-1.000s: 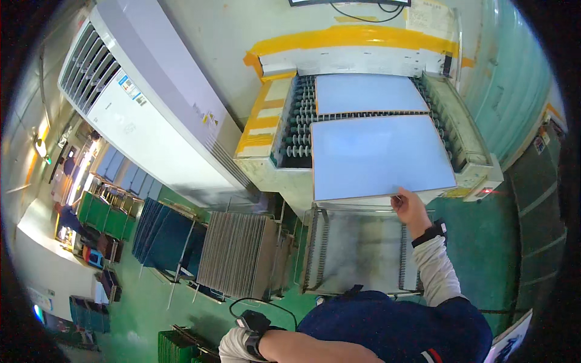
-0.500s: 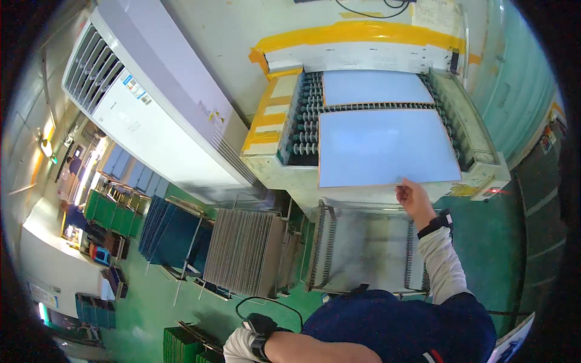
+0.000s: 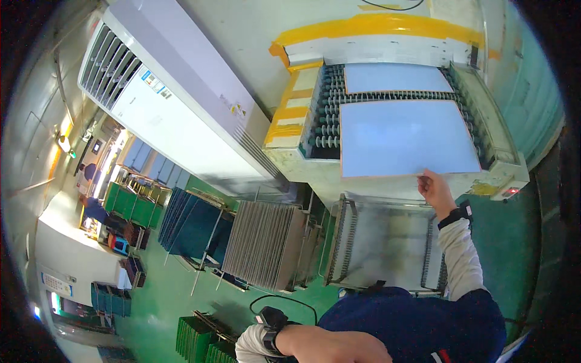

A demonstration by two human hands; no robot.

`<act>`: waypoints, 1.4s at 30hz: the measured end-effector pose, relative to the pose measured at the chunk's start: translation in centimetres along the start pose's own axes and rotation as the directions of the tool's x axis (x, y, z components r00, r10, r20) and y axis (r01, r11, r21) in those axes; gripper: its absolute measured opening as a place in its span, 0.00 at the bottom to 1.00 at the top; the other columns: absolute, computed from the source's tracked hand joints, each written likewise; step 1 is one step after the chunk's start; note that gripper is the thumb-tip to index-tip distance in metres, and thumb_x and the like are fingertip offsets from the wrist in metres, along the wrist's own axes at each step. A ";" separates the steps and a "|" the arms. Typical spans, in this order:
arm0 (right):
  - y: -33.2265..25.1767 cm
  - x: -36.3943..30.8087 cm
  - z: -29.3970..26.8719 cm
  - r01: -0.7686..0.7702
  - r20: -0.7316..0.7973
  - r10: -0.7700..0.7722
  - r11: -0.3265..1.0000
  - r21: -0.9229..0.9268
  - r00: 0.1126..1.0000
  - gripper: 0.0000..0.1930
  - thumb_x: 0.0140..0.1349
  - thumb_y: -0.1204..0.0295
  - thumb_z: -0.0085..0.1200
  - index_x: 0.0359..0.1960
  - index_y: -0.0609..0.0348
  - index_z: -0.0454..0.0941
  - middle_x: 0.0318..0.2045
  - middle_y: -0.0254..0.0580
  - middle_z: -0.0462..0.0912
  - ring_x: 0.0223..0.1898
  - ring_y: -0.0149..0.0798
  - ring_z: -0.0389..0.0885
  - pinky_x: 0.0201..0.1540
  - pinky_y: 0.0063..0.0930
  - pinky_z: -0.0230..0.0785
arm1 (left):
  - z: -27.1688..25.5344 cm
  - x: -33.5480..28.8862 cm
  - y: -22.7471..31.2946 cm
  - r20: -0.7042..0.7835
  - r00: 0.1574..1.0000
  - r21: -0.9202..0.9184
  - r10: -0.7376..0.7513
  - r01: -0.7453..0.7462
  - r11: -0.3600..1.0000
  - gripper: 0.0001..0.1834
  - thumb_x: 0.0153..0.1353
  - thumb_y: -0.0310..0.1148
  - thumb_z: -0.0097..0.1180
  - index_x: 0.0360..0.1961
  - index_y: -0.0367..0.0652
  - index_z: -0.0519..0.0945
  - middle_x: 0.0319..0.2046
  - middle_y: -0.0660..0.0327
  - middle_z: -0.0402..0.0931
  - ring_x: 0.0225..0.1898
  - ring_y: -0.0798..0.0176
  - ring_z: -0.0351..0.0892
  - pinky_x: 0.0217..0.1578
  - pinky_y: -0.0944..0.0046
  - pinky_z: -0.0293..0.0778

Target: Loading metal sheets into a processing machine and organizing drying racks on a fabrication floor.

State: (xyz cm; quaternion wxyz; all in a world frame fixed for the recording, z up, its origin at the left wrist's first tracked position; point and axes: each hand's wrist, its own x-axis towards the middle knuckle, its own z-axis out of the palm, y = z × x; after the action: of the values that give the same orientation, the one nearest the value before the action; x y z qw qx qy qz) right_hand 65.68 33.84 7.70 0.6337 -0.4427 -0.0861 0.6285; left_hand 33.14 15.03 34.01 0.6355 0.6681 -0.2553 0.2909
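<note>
My right hand (image 3: 435,190) pinches the near edge of a bluish-white rectangular panel (image 3: 407,138) with a thin orange rim. The panel lies flat on the rollers (image 3: 327,130) of a conveyor machine, its near edge overhanging the front. A second similar panel (image 3: 394,78) rests farther in, its far end reaching the taped cover at the back. My left hand (image 3: 342,346) is bent across in front of my body at the lower edge; its fingers are hidden. A dark wrist device (image 3: 272,327) sits at that wrist.
Below the machine stands a slotted rack (image 3: 390,242). Left of it are a rack of grey-brown panels (image 3: 263,245) and one of dark blue panels (image 3: 193,227). A tall white air conditioner (image 3: 187,109) stands left of the conveyor. Green panels (image 3: 193,339) are at the lower left.
The whole view has shifted, so the scene sits farther right and slightly higher. The far panel shows a little less under the cover. My right hand keeps its pinch on the near panel.
</note>
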 end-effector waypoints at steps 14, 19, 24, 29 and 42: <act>-0.6 -0.9 0.3 -0.033 0.034 0.035 0.998 -0.050 0.999 0.11 0.58 0.62 0.57 0.30 0.56 0.75 0.28 0.38 0.80 0.28 0.32 0.77 0.32 0.26 0.71 | -5.2 -13.5 -5.5 -0.822 0.412 -0.052 -0.392 0.632 0.774 0.08 0.62 0.28 0.49 0.26 0.39 0.74 0.25 0.62 0.73 0.29 0.67 0.71 0.32 0.68 0.67; 0.1 -4.1 -3.1 -0.150 0.025 0.163 0.952 -0.266 0.986 0.16 0.60 0.57 0.54 0.37 0.58 0.77 0.30 0.36 0.80 0.29 0.29 0.77 0.33 0.24 0.70 | -6.6 -20.6 -10.4 -0.868 -0.044 -0.343 -0.495 0.773 0.533 0.07 0.63 0.29 0.50 0.28 0.39 0.75 0.24 0.65 0.73 0.28 0.73 0.71 0.32 0.71 0.67; 5.4 -8.9 -13.6 -0.217 -0.122 0.187 0.920 -0.325 0.975 0.11 0.58 0.62 0.54 0.32 0.58 0.77 0.27 0.35 0.79 0.28 0.30 0.77 0.28 0.23 0.68 | -5.6 -32.4 -16.1 -0.814 -0.196 -0.452 -0.547 0.805 0.384 0.10 0.61 0.34 0.54 0.29 0.37 0.76 0.22 0.65 0.73 0.25 0.72 0.71 0.28 0.71 0.67; 13.3 -14.2 -30.2 -0.480 -0.244 0.452 0.875 -0.067 0.858 0.12 0.60 0.61 0.51 0.30 0.57 0.76 0.26 0.36 0.78 0.24 0.29 0.75 0.23 0.23 0.65 | -3.6 -38.2 -20.0 -0.743 -0.245 -0.511 -0.623 0.809 0.291 0.12 0.58 0.35 0.56 0.28 0.34 0.77 0.23 0.63 0.75 0.24 0.72 0.72 0.27 0.69 0.69; 26.2 -22.9 -30.5 -0.501 -0.361 0.366 0.750 -0.432 0.858 0.21 0.58 0.52 0.50 0.18 0.57 0.74 0.17 0.39 0.77 0.15 0.30 0.75 0.16 0.25 0.65 | -6.3 -38.5 -23.6 -0.972 -0.031 0.036 -0.233 0.961 -0.276 0.32 0.45 0.40 0.66 0.51 0.40 0.70 0.42 0.51 0.70 0.45 0.47 0.70 0.47 0.55 0.67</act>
State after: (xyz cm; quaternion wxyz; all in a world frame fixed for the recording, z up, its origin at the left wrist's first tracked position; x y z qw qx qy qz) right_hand 62.60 -4.76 -17.66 0.3337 -0.6789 -0.0622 0.6511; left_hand 22.52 21.68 -9.87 0.2422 0.6943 0.6677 0.1159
